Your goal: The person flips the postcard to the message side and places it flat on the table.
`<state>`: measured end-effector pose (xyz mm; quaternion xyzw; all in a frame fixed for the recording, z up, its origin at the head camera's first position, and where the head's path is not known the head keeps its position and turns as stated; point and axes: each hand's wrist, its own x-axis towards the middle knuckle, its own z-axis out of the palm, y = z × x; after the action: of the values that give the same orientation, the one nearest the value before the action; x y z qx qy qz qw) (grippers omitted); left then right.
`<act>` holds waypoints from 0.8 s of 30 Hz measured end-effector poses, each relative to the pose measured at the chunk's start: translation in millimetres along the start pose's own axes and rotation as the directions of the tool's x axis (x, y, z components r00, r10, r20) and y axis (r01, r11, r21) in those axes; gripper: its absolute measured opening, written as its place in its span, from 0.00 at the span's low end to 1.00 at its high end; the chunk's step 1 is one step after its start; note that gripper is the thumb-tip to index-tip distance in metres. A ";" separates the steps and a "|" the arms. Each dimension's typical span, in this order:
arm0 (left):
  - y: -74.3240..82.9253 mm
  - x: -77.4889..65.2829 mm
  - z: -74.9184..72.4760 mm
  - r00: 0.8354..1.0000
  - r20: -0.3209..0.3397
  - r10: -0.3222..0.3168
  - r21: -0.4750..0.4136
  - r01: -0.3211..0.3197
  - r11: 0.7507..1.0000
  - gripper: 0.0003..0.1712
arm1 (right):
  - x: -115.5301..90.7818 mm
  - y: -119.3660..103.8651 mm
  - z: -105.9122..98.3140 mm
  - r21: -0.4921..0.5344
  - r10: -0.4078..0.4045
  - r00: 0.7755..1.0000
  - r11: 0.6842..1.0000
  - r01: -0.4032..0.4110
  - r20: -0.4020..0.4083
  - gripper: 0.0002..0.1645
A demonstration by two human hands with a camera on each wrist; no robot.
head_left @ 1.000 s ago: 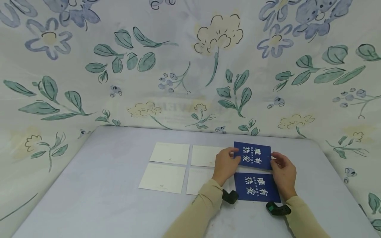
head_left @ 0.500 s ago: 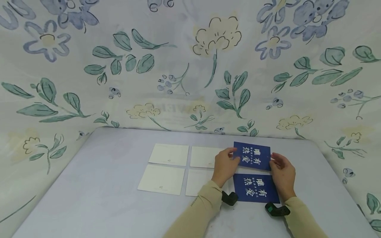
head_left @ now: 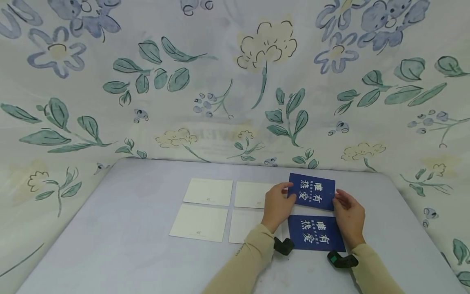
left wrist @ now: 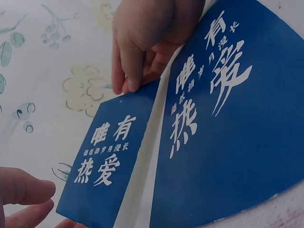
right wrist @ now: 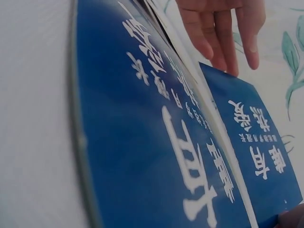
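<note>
In the head view my right hand (head_left: 349, 216) pinches the right edge of a dark blue card (head_left: 311, 191) with white characters, the farther of two such cards. My left hand (head_left: 278, 206) is at its left edge, the fingertips right at the card's side. In the right wrist view the left hand's fingers (right wrist: 228, 52) are fairly straight, and the thumb tip stands off the card. The other blue card (head_left: 315, 232) lies nearer on the table, below the held one, between both wrists.
Left of the hands, several cream cards lie in two rows, including a far-left one (head_left: 208, 192) and a near-left one (head_left: 199, 222). The left arm partly covers the near-right one (head_left: 246, 224). A flower-patterned cloth (head_left: 220, 102) hangs behind the white table (head_left: 110, 228).
The far edge of the farther blue card has risen slightly in the head view, and the card is turned a little. Both hands stay almost in place. The other cards have not moved.
</note>
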<state>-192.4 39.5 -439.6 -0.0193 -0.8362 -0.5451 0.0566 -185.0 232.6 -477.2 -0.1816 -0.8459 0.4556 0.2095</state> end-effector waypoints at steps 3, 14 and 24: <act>-0.2 0.7 0.8 1.000 -0.003 0.012 0.000 -0.012 1.000 0.18 | 0.5 -1.3 0.0 -0.008 0.000 1.000 1.000 0.000 -0.001 0.20; -1.9 0.9 3.1 1.000 -0.005 0.015 -0.011 -0.015 1.000 0.18 | -0.5 -1.7 -1.5 0.018 -0.011 1.000 1.000 0.011 0.014 0.20; -0.4 1.2 2.2 1.000 -0.009 0.023 -0.022 -0.023 0.999 0.20 | -0.5 1.7 -1.1 0.047 -0.016 0.999 0.999 0.015 0.029 0.22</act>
<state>-193.7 41.3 -440.7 -0.0272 -0.8295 -0.5538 0.0664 -183.9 234.0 -478.2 -0.1633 -0.8393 0.4764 0.2050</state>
